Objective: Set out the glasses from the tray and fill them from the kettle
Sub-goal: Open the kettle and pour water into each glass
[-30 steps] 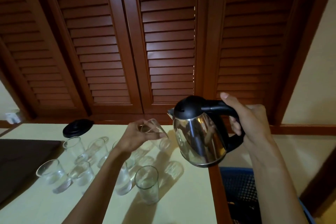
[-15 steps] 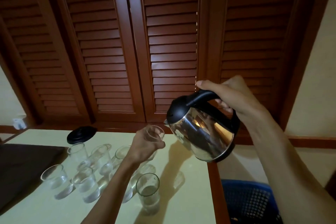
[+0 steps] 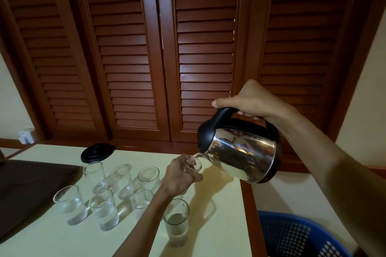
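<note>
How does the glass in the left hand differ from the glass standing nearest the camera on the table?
The held glass is up off the table in the left hand; the nearest glass stands free, untouched. The held glass is tipped toward the kettle, which the right hand pours into it; the nearest glass is upright and takes no water. The hand hides much of the held glass; the nearest one shows whole. Both are clear tumblers.

Steel kettle (image 3: 240,156) tilted, pouring into held glass (image 3: 193,165).
</note>
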Demonstrator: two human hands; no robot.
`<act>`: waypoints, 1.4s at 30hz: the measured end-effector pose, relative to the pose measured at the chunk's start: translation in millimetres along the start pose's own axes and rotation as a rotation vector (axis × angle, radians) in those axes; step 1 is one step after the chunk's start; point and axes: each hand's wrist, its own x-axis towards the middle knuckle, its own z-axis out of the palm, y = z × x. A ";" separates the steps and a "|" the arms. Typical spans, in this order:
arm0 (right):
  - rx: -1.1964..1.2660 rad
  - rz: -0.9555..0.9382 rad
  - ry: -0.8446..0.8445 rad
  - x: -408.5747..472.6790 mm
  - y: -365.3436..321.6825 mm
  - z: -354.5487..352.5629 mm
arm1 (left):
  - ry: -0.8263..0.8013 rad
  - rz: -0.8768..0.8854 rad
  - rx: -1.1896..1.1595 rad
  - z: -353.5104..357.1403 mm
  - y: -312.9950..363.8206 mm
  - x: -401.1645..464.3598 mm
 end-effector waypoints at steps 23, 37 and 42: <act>-0.020 -0.039 0.065 -7.3 -28.2 -26.7 | 0.007 -0.048 -0.098 -12.2 -12.2 5.6; -0.023 -0.043 0.089 -8.4 -22.5 -20.6 | -0.013 -0.064 -0.071 -10.1 -9.5 3.7; 0.041 -0.016 0.103 -9.9 -8.5 -7.0 | 0.010 -0.013 -0.066 -8.7 -3.4 4.3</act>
